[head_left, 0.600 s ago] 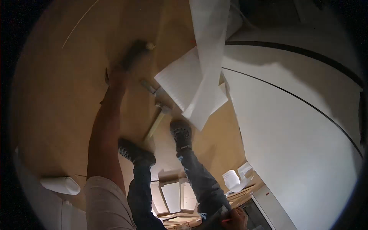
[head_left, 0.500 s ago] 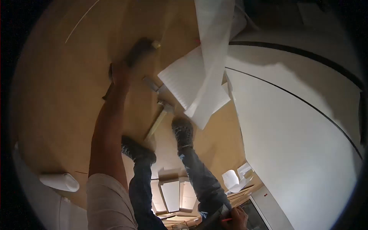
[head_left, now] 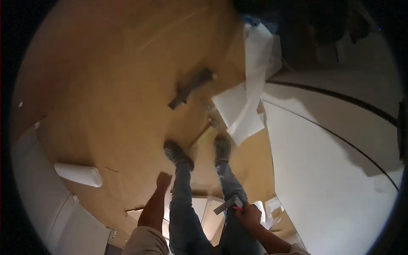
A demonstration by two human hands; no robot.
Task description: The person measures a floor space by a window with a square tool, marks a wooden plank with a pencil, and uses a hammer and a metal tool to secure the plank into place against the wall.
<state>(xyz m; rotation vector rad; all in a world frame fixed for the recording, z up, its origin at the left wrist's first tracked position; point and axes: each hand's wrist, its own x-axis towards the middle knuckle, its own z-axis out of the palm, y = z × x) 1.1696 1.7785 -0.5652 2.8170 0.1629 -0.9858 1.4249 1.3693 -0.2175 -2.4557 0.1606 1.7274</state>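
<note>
My right hand (head_left: pixel 249 216) is closed round a small grey metal square (head_left: pixel 229 205). A thin red thing (head_left: pixel 238 208), too small to name, shows at its fingers. Over the floor beside my left leg, my left hand (head_left: pixel 164 181) hangs with no object visible in it; its fingers are too blurred to make out. A dark elongated tool (head_left: pixel 191 88) lies on the floor beyond my feet, its kind blurred. Between it and my shoes lies a hammer with a light wooden handle (head_left: pixel 201 137), partly smeared by motion.
White foam sheeting (head_left: pixel 248 106) lies across the floor ahead, beside a large white panel (head_left: pixel 323 157) on the right. A white rounded roll-like piece (head_left: pixel 78 174) rests at left. White packing scraps (head_left: pixel 272 212) lie near my right hand. My shoes (head_left: pixel 176 154) stand on the brown floor.
My left hand has drawn back from the dark tool, which now lies on the floor away from it. My right hand has come further into view with the metal square. The view has shifted.
</note>
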